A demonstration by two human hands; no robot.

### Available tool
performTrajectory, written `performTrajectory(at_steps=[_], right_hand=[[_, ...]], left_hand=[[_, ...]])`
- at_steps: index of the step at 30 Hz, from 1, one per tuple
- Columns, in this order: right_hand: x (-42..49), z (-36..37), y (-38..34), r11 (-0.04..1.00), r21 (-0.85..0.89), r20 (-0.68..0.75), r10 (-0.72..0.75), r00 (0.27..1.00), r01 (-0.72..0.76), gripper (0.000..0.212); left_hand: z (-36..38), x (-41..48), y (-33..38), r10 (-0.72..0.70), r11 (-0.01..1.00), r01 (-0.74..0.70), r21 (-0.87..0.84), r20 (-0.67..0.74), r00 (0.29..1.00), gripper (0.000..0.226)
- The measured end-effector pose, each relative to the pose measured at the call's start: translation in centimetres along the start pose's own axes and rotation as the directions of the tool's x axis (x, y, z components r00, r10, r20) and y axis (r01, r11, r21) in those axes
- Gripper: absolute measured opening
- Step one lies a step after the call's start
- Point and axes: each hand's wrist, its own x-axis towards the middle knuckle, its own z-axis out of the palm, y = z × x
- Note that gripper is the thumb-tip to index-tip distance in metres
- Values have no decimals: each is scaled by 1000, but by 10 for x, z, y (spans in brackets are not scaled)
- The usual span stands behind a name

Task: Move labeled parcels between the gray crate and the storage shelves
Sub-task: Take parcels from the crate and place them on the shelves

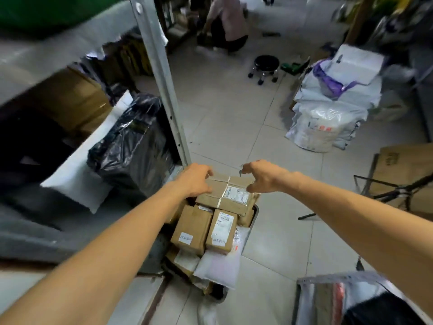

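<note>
A brown parcel (pixel 228 192) bound with clear tape and bearing a white label lies on top of the pile in the gray crate (pixel 255 208) on the floor. My left hand (pixel 195 180) grips its left end. My right hand (pixel 262 177) curls over its right end, thumb on the near side and fingers at the far edge. Below it lie two more labeled brown boxes (pixel 206 229) and white mailer bags (pixel 218 266). The storage shelves stand to the left behind a metal upright (pixel 161 78), holding a black bag (pixel 131 146), a brown carton (pixel 70 99) and a white parcel (pixel 79 174).
A black rolling stool (pixel 264 66) stands on the tiled floor ahead. White sacks (pixel 332 106) are heaped at the right. Flattened cardboard (pixel 403 174) with a folded metal frame lies further right. A person (pixel 227 22) crouches at the back. More bags (pixel 351 301) sit bottom right.
</note>
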Motion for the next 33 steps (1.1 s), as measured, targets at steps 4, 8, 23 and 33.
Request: performTrajectory(at_steps=[4, 8, 23, 33], right_hand=[[-39, -18, -36, 993, -56, -18, -107, 994, 106, 62], [-75, -16, -73, 971, -106, 13, -217, 976, 217, 60], [-200, 70, -373, 500, -333, 313, -741, 593, 800, 59], [-395, 173, -521, -74, -235, 533, -843, 65, 969, 62]], left_hand=[[-9, -65, 5, -63, 997, 60, -49, -56, 996, 50], [-5, -139, 2, -146, 988, 138, -69, -133, 980, 45], [85, -545, -78, -792, 606, 638, -476, -285, 539, 46], [209, -775, 23, -986, 144, 705, -695, -162, 42, 45]])
